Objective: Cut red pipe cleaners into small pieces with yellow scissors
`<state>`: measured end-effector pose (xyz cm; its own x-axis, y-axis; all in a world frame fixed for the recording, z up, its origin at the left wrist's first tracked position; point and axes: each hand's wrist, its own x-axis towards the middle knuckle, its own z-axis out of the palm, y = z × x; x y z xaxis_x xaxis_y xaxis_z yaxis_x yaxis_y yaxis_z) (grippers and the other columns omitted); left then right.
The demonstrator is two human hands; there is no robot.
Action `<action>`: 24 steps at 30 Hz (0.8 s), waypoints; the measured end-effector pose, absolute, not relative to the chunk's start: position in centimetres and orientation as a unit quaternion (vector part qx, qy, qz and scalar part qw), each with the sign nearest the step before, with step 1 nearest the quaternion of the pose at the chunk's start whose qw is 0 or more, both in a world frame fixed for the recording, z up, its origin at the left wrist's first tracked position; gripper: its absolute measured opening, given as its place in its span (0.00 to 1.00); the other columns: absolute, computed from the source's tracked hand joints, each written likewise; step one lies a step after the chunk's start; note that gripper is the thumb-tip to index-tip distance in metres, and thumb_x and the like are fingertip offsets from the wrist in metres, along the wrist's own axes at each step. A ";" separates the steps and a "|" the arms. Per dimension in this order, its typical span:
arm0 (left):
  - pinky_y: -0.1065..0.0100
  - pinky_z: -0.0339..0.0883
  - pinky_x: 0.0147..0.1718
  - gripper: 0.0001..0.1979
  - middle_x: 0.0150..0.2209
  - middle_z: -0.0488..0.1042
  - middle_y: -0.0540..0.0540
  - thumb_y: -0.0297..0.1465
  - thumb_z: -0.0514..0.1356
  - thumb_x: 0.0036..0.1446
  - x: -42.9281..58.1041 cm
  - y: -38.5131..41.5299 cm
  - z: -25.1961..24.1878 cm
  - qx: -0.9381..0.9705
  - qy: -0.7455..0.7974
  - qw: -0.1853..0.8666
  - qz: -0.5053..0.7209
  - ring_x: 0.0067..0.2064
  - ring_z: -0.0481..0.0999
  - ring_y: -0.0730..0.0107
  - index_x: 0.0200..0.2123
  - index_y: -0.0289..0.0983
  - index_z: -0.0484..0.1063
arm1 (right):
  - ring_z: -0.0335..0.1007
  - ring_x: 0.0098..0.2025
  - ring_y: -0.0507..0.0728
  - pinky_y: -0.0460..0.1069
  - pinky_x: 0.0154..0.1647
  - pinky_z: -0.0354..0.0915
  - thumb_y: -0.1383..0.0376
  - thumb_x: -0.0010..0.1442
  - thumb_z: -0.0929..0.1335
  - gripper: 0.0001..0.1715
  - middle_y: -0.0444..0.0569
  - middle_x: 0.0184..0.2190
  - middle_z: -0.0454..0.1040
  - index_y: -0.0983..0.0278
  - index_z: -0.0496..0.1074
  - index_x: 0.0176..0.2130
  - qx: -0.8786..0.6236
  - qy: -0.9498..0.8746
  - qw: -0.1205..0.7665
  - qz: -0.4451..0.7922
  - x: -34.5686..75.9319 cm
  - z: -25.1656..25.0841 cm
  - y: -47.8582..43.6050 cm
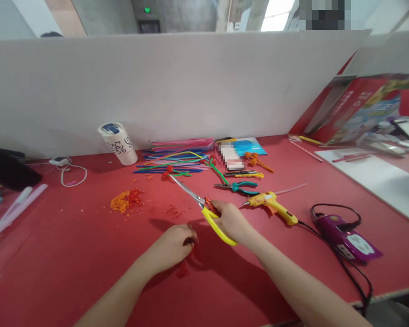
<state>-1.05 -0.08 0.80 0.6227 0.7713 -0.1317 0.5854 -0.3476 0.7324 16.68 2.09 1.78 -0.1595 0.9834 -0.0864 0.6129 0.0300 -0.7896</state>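
My right hand (232, 223) grips a pair of scissors (192, 194) by the yellow handles, blades pointing to the far left and seemingly together. Their tips reach towards a red fuzzy ball (167, 172) on a green stem. Closer to me, my left hand (175, 246) is low over the table, its fingers curled and pressed together. What lies between those fingertips is hidden. A clump of red fluff (182, 270) rests on the table just below them. Beyond my left hand is a pile of orange clippings (120, 202) beside red clippings (134, 197).
Bundled coloured pipe cleaners (177, 154) lie before the partition (191, 86), near a white tumbler (118, 144). Teal-handled pliers (240, 186) and a yellow glue gun (273, 206) lie right, its cable running past a purple power strip (347, 238). A pink hair straightener (18, 211) is left.
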 end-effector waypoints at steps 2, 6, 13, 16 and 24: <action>0.72 0.58 0.30 0.13 0.26 0.69 0.50 0.18 0.48 0.37 -1.2 0.0 0.6 0.806 0.424 0.395 0.122 0.29 0.66 0.73 0.24 0.36 0.69 | 0.46 0.19 0.47 0.42 0.17 0.43 0.62 0.43 0.63 0.08 0.39 0.15 0.53 0.64 0.58 0.20 -0.585 -0.672 0.257 0.374 16.2 2.3 2.1; 0.72 0.58 0.28 0.08 0.26 0.68 0.49 0.21 0.52 0.39 -1.3 0.1 0.1 0.743 0.467 0.436 0.198 0.28 0.66 0.72 0.24 0.34 0.68 | 0.46 0.20 0.46 0.41 0.18 0.44 0.62 0.42 0.63 0.09 0.38 0.17 0.52 0.65 0.58 0.20 -0.565 -0.664 0.261 0.415 15.0 2.0 2.1; 0.74 0.53 0.19 0.09 0.16 0.61 0.55 0.34 0.57 0.43 -1.5 0.8 0.0 0.555 0.524 0.579 0.287 0.18 0.59 0.79 0.26 0.32 0.68 | 0.46 0.20 0.46 0.41 0.18 0.47 0.63 0.44 0.61 0.07 0.38 0.17 0.51 0.64 0.57 0.21 -0.527 -0.637 0.280 0.487 13.7 -0.1 1.0; 0.75 0.52 0.19 0.10 0.16 0.61 0.55 0.35 0.58 0.43 -1.5 0.7 -0.4 0.562 0.523 0.570 0.294 0.18 0.59 0.79 0.24 0.33 0.68 | 0.45 0.20 0.46 0.42 0.19 0.46 0.64 0.43 0.61 0.08 0.37 0.17 0.49 0.63 0.54 0.20 -0.525 -0.630 0.293 0.492 13.6 -0.5 0.7; 0.73 0.58 0.25 0.04 0.23 0.68 0.50 0.27 0.54 0.45 -1.1 0.3 -0.5 0.649 0.524 0.469 0.288 0.26 0.65 0.73 0.25 0.35 0.69 | 0.45 0.21 0.46 0.42 0.19 0.46 0.64 0.42 0.64 0.09 0.38 0.17 0.51 0.64 0.56 0.20 -0.538 -0.625 0.311 0.471 13.7 -1.0 0.7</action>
